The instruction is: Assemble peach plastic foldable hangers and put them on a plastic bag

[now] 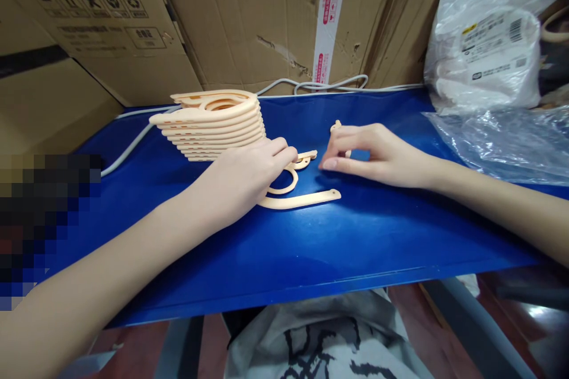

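Observation:
On the table's left side stands a neat stack of beige plastic folding hangers (222, 124), its pieces lying one on another. My left hand (249, 174) has its fingers curled over a beige plastic hanger (306, 198) just in front of the stack. A long arm with a hole at its tip, a ring and a shorter arm show beyond the fingers; the rest is covered. My right hand (368, 154) is to the right, thumb and fingertips drawn together. Parts of a small beige piece (336, 125) show behind its fingers; whether they grip it is hidden.
A blue sheet (275, 266) covers the table. Cardboard boxes (249, 18) wall off the back, with a white cable (329, 84) along their base. White wrapped goods (484, 59) and a clear plastic bag (502, 142) occupy the right. Grey printed cloth (329, 337) shows below the front edge.

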`<move>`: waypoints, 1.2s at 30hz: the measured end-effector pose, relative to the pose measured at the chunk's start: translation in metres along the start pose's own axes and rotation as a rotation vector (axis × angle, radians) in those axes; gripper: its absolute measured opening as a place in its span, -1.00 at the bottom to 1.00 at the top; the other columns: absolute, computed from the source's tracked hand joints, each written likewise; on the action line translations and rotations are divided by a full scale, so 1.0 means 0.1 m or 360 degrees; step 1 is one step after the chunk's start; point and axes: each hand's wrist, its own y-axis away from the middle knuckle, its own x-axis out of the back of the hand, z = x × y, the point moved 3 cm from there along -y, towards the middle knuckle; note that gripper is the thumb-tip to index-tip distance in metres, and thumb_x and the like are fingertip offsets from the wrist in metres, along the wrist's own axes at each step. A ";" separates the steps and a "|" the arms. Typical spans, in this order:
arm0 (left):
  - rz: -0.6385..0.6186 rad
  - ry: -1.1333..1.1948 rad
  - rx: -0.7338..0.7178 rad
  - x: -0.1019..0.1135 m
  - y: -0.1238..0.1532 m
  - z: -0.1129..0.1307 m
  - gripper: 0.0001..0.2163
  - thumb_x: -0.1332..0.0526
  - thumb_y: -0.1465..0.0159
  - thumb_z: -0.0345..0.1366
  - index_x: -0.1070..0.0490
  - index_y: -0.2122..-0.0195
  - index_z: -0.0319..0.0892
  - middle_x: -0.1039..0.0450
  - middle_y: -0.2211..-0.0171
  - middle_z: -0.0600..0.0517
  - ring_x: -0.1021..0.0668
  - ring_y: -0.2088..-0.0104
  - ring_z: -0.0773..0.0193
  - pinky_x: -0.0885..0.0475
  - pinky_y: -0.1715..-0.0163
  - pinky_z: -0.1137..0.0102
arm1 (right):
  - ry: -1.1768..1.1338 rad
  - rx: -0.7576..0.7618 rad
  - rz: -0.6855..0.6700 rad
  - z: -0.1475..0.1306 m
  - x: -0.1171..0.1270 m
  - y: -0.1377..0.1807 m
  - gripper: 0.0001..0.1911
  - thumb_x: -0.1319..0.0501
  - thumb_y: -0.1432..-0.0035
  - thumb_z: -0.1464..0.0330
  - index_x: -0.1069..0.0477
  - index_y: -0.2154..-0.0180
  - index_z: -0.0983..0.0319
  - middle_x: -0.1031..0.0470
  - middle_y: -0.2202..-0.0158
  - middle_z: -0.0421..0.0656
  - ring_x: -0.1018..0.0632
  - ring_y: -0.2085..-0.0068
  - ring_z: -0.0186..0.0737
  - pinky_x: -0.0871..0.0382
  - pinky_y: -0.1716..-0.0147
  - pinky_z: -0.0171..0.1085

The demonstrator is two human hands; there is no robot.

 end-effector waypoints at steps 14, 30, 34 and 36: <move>0.0136 -0.0358 0.0055 0.09 0.02 0.07 -0.83 -0.06 -0.38 -0.44 -0.45 0.16 -0.20 -0.51 0.31 -0.01 -0.55 0.32 0.08 -0.17 0.55 0.33 | 0.0702 -0.0579 -0.0005 0.38 0.11 0.08 -0.68 -0.18 -0.23 0.08 -0.50 0.26 0.19 -0.52 0.23 -0.10 -0.52 0.23 -0.11 -0.24 0.36 -0.23; -0.0178 0.0522 -0.0174 -0.11 0.06 0.18 -0.62 0.12 -0.49 -0.09 -0.29 -0.05 -0.26 -0.33 -0.12 -0.19 -0.27 -0.28 -0.04 -0.23 -0.22 0.07 | 0.0246 -0.0117 -0.0128 0.28 0.06 0.05 -0.69 -0.18 -0.25 0.13 -0.51 0.16 0.20 -0.45 0.10 -0.03 -0.48 0.09 -0.04 -0.32 0.05 -0.05; -0.0216 0.0553 -0.0119 -0.13 0.06 0.18 -0.63 0.12 -0.49 -0.07 -0.27 -0.07 -0.22 -0.32 -0.16 -0.16 -0.20 -0.33 0.01 -0.17 -0.28 0.06 | 0.0181 -0.0098 -0.0078 0.23 0.05 0.03 -0.80 -0.22 -0.23 0.23 -0.51 0.33 0.21 -0.47 0.17 -0.05 -0.49 0.14 -0.09 -0.33 0.07 -0.07; -0.0223 0.0566 -0.0032 -0.14 0.03 0.17 -0.66 0.10 -0.49 -0.09 -0.28 -0.02 -0.22 -0.30 -0.19 -0.17 -0.21 -0.33 0.03 -0.18 -0.28 0.08 | 0.0123 -0.0118 -0.0048 0.23 0.06 0.02 -0.85 -0.25 -0.18 0.27 -0.48 0.38 0.21 -0.48 0.20 -0.07 -0.49 0.17 -0.12 -0.34 0.10 -0.09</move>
